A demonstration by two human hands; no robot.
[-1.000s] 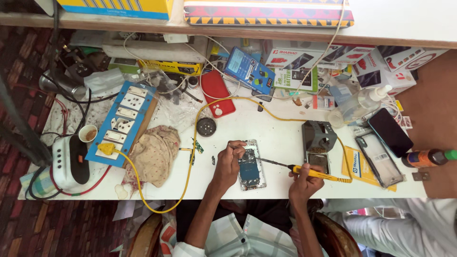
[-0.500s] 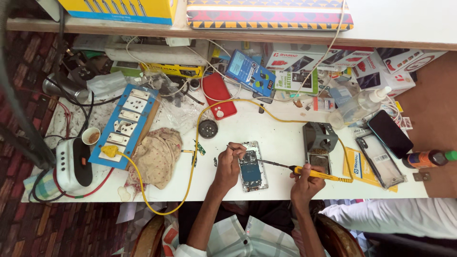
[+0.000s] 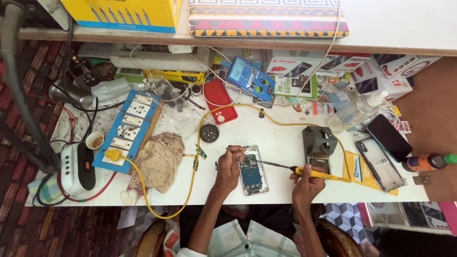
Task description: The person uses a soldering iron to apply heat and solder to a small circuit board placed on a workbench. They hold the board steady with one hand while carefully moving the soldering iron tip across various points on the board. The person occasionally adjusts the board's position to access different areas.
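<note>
An opened phone (image 3: 251, 172) with its blue circuit board showing lies near the front edge of the white table (image 3: 266, 131). My left hand (image 3: 228, 167) rests at the phone's upper left corner, its fingers pinched on a thin metal tool (image 3: 232, 149). A yellow-handled soldering iron (image 3: 318, 174) is gripped in my right hand (image 3: 307, 184), to the right of the phone. Its dark tip reaches left to the phone's right edge. A yellow cable (image 3: 197, 143) runs from the iron across the table.
A grey iron stand (image 3: 318, 142) is just behind my right hand. A crumpled cloth (image 3: 159, 159) and a blue switchboard (image 3: 126, 129) lie left. A red phone (image 3: 220, 107), black phone (image 3: 389, 137), clear case (image 3: 378, 164), orange bottle (image 3: 426, 162) and boxes crowd the back and right.
Both hands stay at the opened phone with the iron tip against it. Only the view has shifted slightly.
</note>
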